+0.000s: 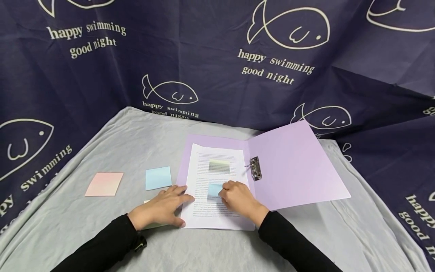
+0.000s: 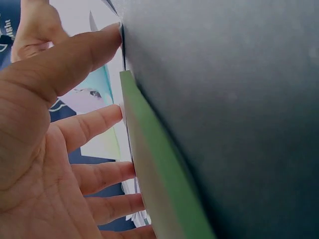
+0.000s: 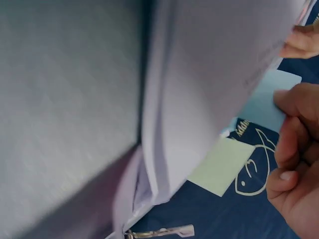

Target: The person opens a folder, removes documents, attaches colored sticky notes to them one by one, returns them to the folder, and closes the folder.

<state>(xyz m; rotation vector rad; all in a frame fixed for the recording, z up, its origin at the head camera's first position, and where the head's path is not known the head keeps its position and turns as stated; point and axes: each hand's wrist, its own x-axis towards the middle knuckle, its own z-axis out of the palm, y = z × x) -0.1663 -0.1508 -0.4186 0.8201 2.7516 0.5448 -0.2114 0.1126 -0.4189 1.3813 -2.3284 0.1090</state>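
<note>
My right hand [image 1: 238, 198] pinches the edge of a light-blue sticky note [image 1: 214, 190] over the printed sheets [image 1: 217, 219]. In the right wrist view its thumb and forefinger hold that blue note [image 3: 269, 102], the other fingers curled in. Spread fingers of my left hand [image 1: 164, 206] rest along the left edge of the sheets. A pale green sticky-note pad [image 2: 159, 149] lies beside that hand, partly hidden under it in the head view. Higher on the page, a pale yellow-green sticky note [image 1: 219, 166] stands up slightly. The sheets lie inside an open purple folder [image 1: 292, 170].
A blue sticky-note pad [image 1: 158, 178] and a pink one [image 1: 104, 184] lie left of the folder. A metal clip [image 1: 256, 169] sits by the folder's spine, its lever raised. A grey cloth [image 1: 136, 139] covers the table, with a dark fish-print curtain [image 1: 217, 45] behind.
</note>
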